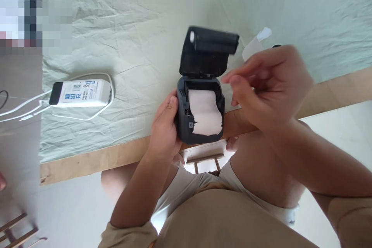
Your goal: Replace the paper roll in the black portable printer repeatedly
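A portable printer is clasped on its left side by the left hand at the table's near edge, long axis near to far; raised lid and paper are set left of the right hand, whose blurred grip cannot be told.

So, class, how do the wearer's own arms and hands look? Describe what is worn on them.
Both the left hand and the right hand are bare, with no gloves visible. No watch shows on either wrist. The left sleeve and right sleeve are tan, leaving the forearms uncovered.
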`<state>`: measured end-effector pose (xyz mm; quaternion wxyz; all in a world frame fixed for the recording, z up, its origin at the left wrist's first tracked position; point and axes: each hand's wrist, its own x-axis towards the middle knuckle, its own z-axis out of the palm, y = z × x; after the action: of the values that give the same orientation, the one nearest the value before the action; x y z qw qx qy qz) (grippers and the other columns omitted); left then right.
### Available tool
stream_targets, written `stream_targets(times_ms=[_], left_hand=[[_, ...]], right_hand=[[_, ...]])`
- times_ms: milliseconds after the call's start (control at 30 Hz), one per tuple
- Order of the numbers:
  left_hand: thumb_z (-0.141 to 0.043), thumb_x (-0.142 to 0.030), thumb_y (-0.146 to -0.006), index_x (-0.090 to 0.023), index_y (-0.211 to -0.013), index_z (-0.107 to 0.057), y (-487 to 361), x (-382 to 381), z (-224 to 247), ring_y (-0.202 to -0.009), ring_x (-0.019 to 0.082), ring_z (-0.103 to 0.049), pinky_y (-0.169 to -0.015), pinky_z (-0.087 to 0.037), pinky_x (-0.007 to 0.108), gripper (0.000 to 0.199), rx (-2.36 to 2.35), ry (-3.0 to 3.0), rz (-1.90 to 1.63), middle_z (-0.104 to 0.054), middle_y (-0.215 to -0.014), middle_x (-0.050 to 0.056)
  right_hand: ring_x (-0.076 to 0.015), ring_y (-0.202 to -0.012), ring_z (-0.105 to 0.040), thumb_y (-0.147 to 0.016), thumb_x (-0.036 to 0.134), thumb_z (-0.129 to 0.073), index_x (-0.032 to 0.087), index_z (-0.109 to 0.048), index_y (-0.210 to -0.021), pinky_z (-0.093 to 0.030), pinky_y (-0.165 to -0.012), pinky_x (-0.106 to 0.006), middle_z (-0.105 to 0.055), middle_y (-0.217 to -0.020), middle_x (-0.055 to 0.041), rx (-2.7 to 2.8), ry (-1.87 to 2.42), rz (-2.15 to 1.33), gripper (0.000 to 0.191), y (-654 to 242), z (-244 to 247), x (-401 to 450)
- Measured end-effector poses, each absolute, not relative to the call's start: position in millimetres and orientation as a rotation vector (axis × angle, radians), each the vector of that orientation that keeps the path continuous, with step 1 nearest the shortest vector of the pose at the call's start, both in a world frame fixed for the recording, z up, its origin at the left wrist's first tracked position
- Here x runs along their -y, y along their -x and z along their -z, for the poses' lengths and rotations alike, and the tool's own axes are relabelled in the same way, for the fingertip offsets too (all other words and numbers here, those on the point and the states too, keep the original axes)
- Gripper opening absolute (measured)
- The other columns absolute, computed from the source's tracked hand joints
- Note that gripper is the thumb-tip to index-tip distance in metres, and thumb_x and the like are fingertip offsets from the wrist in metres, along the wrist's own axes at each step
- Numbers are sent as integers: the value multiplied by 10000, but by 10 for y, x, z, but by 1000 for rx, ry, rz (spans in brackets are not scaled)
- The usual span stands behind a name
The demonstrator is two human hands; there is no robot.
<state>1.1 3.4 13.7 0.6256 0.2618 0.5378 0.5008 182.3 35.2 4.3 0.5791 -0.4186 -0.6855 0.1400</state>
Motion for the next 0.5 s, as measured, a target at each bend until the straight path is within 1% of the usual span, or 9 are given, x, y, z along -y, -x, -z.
stream_targets(times_ms=[33, 100, 200, 267, 333, 433, 500], left_hand=[[-587, -363, -1075, -212, -916, -778, -11, -34, -131, -609, 162, -648, -557, -542, 261, 291, -1208, -593, -1162, -730, -768, 17], [-603, -349, -1071, -207, -894, -777, -9, -31, -116, -626, 156, -650, -566, -534, 251, 286, -1173, -583, -1178, -726, -775, 16], [-614, -373, -1075, -208, -888, -781, -9, -23, -96, -608, 148, -617, -560, -498, 255, 300, -1170, -588, -1181, -710, -760, 13], [-615, -391, -1077, -214, -906, -789, -12, -17, -86, -599, 148, -595, -564, -482, 263, 301, -1175, -584, -1194, -704, -757, 9], [-606, -401, -1080, -219, -903, -788, -15, -14, -77, -606, 156, -595, -578, -486, 273, 312, -1180, -583, -1200, -704, -757, 10], [-617, -412, -1075, -225, -900, -785, -13, -8, -61, -638, 167, -624, -609, -508, 280, 306, -1183, -598, -1200, -711, -764, 12], [-637, -421, -1072, -231, -935, -794, -10, -2, -52, -675, 173, -653, -636, -528, 280, 282, -1194, -608, -1200, -728, -793, 13]], right_hand=[[-63, -516, -592, -963, 225, -760, 288, -647, -955, -413, -447, -238, -803, -873, 78, 1660, 981, -288, 130, -1815, -43, -367], [-73, -543, -588, -939, 168, -733, 276, -685, -900, -400, -490, -257, -765, -767, 77, 1814, 1003, -171, 125, -1804, -57, -383], [-99, -536, -534, -974, 216, -635, 267, -733, -898, -304, -488, -293, -707, -663, 62, 2046, 1101, -3, 134, -1802, -132, -364], [-112, -548, -531, -985, 244, -588, 268, -744, -921, -261, -493, -302, -698, -660, 48, 2166, 1188, -28, 170, -1811, -200, -341], [-124, -547, -521, -975, 251, -575, 272, -731, -916, -233, -495, -310, -694, -669, 33, 2236, 1254, -96, 168, -1825, -256, -333], [-140, -498, -463, -947, 306, -630, 284, -706, -919, -201, -484, -325, -660, -638, 20, 2320, 1300, -157, 84, -1838, -299, -369], [-152, -486, -456, -946, 367, -664, 303, -700, -932, -204, -477, -333, -643, -621, 17, 2388, 1310, -226, 75, -1835, -315, -409]])
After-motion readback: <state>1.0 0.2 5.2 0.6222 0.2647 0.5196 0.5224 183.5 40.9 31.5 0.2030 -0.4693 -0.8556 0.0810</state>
